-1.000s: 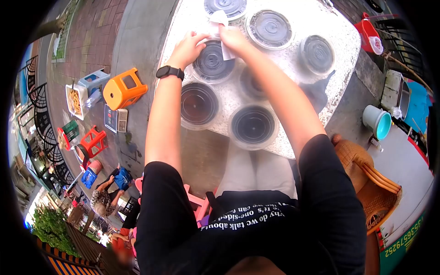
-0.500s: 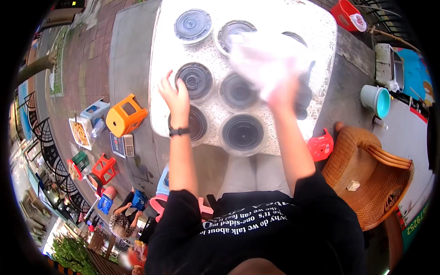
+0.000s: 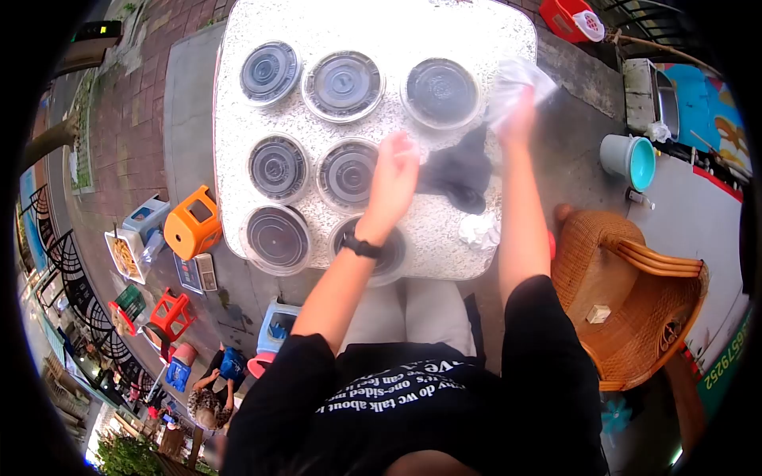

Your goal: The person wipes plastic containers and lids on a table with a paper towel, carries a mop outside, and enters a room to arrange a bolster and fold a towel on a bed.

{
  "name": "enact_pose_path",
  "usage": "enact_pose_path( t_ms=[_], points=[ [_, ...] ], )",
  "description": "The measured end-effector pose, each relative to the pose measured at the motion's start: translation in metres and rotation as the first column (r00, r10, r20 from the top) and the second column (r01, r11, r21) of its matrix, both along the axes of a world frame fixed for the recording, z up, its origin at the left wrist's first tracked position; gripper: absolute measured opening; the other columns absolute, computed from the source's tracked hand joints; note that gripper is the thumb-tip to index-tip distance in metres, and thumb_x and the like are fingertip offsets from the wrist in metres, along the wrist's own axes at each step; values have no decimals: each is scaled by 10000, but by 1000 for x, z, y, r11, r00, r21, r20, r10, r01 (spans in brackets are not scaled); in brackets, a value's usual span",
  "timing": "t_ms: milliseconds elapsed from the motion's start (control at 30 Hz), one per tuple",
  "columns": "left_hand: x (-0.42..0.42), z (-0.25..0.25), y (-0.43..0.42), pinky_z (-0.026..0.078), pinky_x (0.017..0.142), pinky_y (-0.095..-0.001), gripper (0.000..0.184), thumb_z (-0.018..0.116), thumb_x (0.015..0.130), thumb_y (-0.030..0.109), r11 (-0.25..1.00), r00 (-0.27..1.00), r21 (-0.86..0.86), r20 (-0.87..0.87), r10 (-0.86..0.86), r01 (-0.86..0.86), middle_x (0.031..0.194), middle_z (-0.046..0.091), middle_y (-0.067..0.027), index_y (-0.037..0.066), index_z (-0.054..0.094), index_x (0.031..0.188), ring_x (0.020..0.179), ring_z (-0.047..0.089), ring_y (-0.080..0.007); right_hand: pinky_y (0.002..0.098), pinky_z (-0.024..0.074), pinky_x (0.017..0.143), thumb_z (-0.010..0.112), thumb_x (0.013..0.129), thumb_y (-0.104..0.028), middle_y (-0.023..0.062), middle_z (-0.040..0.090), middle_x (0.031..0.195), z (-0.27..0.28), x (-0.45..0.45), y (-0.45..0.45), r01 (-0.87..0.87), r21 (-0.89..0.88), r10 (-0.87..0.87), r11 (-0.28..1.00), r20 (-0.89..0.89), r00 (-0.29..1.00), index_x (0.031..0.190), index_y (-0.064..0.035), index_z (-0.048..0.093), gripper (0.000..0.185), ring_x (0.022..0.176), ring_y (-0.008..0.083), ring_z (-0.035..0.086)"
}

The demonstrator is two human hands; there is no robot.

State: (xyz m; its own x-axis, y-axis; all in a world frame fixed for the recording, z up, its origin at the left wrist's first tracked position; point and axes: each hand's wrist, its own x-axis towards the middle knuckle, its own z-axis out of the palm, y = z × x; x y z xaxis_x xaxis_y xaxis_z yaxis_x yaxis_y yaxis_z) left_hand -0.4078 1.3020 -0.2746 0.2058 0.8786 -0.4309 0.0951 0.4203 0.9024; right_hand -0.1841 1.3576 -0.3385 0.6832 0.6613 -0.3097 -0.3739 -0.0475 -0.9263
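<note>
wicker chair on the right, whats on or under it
A small pale block lies on the seat of the wicker chair. The ground directly beneath is hidden by the chair itself, so anything there cannot be made out.

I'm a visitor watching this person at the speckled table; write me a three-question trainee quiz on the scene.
1. How many round, lidded, clear plastic containers are on the speckled white table?
2. True or false: the person's right hand holds a thin white sheet.
3. What lies nearest the crumpled white wad?
A) limp dark item
B) orange plastic stool
C) brown wicker chair

Key: 1. Seven; 2. True; 3. A
</note>
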Motion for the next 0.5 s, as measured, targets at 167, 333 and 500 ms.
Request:
enact_pose_path(
  t_ms=[167,333,500],
  points=[
    [31,-15,40,388,786,-301,530,434,800,216,925,979,-369,138,152,-92,1091,381,-169,-15,165,1194,897,480,-209,281,306,869,340,836,-275,121,412,1130,-11,-23,35,-329,163,367,930,-393,843,1159,30,320,445,1021,195,413],
    [46,-56,50,463,678,-306,432,418,788,86,973,982,-135,-57,180,-186,1013,427,-152,-3,199,1150,845,496,-203,331,337,853,308,846,-287,126,419,1124,-11,-23,30,-305,124,324,944,-508,798,1165,-11,324,422,1010,228,426],
    [50,-64,45,499,609,-290,367,375,783,14,974,973,-33,-47,225,-226,975,446,-141,21,220,1116,797,507,-171,310,378,807,295,848,-336,134,479,1062,-26,-21,30,-226,82,236,971,-504,831,1108,14,385,445,945,219,483]
  ],
)
